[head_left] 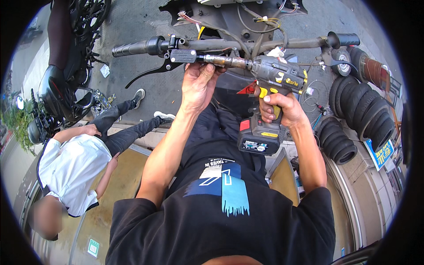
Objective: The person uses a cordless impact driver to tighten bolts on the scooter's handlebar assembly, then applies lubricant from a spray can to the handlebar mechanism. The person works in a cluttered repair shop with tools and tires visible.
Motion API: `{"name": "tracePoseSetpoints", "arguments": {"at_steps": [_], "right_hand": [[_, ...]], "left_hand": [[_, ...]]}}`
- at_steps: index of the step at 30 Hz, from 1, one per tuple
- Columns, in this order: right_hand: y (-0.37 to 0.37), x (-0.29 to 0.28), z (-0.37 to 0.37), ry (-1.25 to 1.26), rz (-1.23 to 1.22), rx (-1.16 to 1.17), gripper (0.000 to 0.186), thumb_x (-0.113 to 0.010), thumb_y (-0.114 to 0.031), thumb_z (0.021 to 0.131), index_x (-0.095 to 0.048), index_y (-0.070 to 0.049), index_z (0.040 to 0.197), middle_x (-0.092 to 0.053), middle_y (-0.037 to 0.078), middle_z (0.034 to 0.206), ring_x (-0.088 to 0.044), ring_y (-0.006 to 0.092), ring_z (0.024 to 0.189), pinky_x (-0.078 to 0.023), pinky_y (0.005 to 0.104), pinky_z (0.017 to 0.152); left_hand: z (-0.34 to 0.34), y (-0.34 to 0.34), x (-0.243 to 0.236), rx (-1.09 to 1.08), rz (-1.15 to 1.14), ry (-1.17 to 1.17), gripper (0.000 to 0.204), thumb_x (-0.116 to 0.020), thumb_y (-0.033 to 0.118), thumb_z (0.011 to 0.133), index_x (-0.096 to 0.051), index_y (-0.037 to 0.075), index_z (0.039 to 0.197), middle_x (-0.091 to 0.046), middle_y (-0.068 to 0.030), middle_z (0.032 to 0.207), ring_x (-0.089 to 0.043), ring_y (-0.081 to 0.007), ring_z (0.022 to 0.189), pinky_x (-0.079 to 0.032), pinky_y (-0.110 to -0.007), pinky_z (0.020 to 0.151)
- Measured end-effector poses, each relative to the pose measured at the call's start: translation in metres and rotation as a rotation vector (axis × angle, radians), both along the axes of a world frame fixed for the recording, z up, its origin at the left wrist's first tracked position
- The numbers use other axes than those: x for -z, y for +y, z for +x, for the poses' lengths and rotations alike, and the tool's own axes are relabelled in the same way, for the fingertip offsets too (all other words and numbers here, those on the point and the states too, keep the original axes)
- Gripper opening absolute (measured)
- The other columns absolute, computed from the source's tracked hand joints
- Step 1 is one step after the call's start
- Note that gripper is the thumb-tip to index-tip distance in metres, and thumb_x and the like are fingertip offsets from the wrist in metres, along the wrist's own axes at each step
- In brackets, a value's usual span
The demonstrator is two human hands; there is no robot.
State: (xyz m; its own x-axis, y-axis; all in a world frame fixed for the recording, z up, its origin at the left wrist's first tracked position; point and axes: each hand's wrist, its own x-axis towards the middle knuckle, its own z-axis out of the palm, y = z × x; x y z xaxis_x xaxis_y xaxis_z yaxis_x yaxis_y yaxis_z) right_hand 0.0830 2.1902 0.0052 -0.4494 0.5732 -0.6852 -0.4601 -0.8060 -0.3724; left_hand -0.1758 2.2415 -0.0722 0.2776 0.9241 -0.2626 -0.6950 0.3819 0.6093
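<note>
My right hand is wrapped around the handle of a grey and black cordless impact wrench, which lies nearly level and points left. A long, worn metal socket extends from its nose. The socket's far end meets a bolt fitting beside the black brake master cylinder on the handlebar. My left hand is closed at that end, thumb and fingers pinched around the socket's underside; the fingertips are partly hidden. A black brake lever sticks out to the left.
The handlebar crosses ahead, with loose wires beyond it. Stacked tyres stand to the right. At left are a parked motorcycle and a person in a white shirt. A blue sign leans near the tyres.
</note>
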Motion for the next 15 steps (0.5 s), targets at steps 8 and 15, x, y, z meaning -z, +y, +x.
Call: {"name": "tracePoseSetpoints", "arguments": {"at_steps": [8, 15], "right_hand": [[-0.003, 0.008, 0.0, -0.01, 0.029, -0.013, 0.044, -0.071, -0.016, 0.087, -0.061, 0.005, 0.125, -0.047, 0.002, 0.067, -0.047, 0.013, 0.054, -0.045, 0.0327, 0.056], [0.0, 0.006, 0.0, -0.003, 0.083, 0.001, 0.046, -0.076, -0.018, 0.088, -0.063, 0.004, 0.125, -0.053, 0.003, 0.069, -0.051, 0.0125, 0.057, -0.045, 0.0304, 0.058]], "left_hand": [[0.015, -0.007, 0.001, 0.022, -0.01, 0.075, 0.041, -0.074, 0.003, 0.098, -0.061, 0.001, 0.137, -0.073, -0.0121, 0.127, -0.067, -0.0243, 0.123, -0.049, -0.043, 0.113], [0.006, 0.006, 0.006, 0.072, 0.053, 0.216, 0.046, -0.08, -0.003, 0.09, -0.065, -0.002, 0.134, -0.072, -0.0127, 0.128, -0.069, -0.022, 0.119, -0.054, -0.036, 0.108]]}}
